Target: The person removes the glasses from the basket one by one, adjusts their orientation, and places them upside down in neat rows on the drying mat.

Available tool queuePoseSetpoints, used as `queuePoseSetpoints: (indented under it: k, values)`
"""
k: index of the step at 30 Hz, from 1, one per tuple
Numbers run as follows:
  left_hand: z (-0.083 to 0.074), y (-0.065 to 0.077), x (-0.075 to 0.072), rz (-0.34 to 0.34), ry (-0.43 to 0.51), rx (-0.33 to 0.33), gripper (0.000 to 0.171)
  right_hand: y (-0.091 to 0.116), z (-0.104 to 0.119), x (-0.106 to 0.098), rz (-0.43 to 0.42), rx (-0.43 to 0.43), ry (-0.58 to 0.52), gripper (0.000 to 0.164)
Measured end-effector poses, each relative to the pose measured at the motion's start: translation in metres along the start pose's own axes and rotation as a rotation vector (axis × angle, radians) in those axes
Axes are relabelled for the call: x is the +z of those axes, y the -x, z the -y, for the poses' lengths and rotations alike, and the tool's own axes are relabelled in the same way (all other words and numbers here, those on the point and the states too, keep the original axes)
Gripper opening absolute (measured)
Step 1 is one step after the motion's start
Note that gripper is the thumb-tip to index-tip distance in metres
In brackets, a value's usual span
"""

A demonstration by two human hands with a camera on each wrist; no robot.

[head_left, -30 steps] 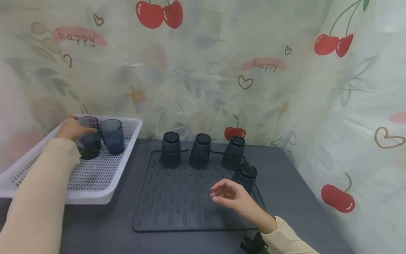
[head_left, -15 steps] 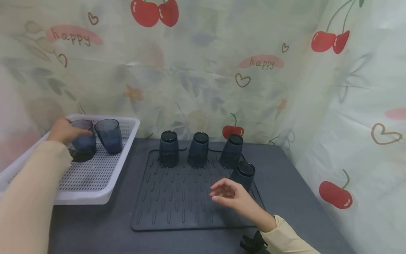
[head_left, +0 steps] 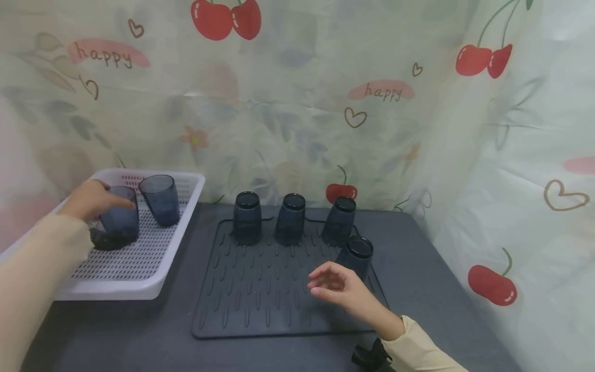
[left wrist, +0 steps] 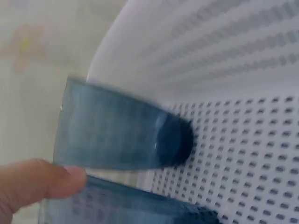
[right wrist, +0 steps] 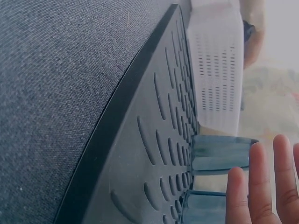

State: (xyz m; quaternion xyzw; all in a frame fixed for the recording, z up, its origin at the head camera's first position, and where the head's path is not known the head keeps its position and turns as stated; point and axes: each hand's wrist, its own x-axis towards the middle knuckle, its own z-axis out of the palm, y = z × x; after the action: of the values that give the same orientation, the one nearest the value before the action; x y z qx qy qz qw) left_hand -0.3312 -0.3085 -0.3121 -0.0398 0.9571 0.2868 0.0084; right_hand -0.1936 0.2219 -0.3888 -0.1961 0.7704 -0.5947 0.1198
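Observation:
My left hand (head_left: 93, 201) grips a blue-tinted glass tumbler (head_left: 120, 219) near its rim, inside the white plastic basket (head_left: 153, 285) on the left. In the left wrist view the thumb lies against this tumbler (left wrist: 117, 203). A second tumbler (head_left: 162, 201) stands upright just to the right of it. On the dark ridged drying mat (head_left: 251, 310), three upside-down tumblers form a back row, the middle one (head_left: 290, 222) among them. A further inverted tumbler (head_left: 358, 256) sits at the mat's right side, partly behind my right hand (head_left: 341, 287), which hovers over the mat with loosely bent fingers, holding nothing.
A dark grey cloth-like table surface (head_left: 139, 336) carries the basket and the mat. Behind and to the right hangs a printed curtain (head_left: 288, 144) with cherries and hearts. A black strap-like piece (head_left: 372, 356) is at my right wrist.
My left hand has moved left and slightly down with the tumbler in its grip, widening the gap to the other tumbler. The right hand stays in place. The head view has shifted a little.

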Motion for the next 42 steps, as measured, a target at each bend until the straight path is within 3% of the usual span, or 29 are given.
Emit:
queuePoseSetpoints:
  k: [4, 10, 15, 25, 33, 42]
  values:
    - [-0.007, 0.012, -0.001, 0.031, -0.002, 0.029, 0.099, -0.001, 0.0, 0.001, -0.002, 0.008, 0.004, 0.041]
    - [-0.011, 0.03, -0.012, 0.084, 0.029, 0.0, 0.112, -0.001, 0.001, 0.003, -0.003, 0.013, 0.008, 0.038]
    - [-0.014, 0.042, -0.02, 0.035, 0.007, -0.011, 0.117, -0.002, 0.001, 0.003, -0.003, 0.017, 0.005, 0.037]
    - [-0.028, 0.069, -0.028, -0.087, 0.107, -0.037, 0.119, -0.005, 0.001, 0.004, 0.009, 0.014, 0.012, 0.037]
    - [-0.048, 0.089, -0.027, -0.21, 0.229, -0.002, 0.111, -0.006, 0.002, 0.004, 0.008, 0.004, 0.01, 0.039]
    - [-0.07, 0.102, -0.02, -0.249, 0.42, 0.055, 0.106, -0.007, 0.002, 0.006, 0.014, 0.006, 0.001, 0.039]
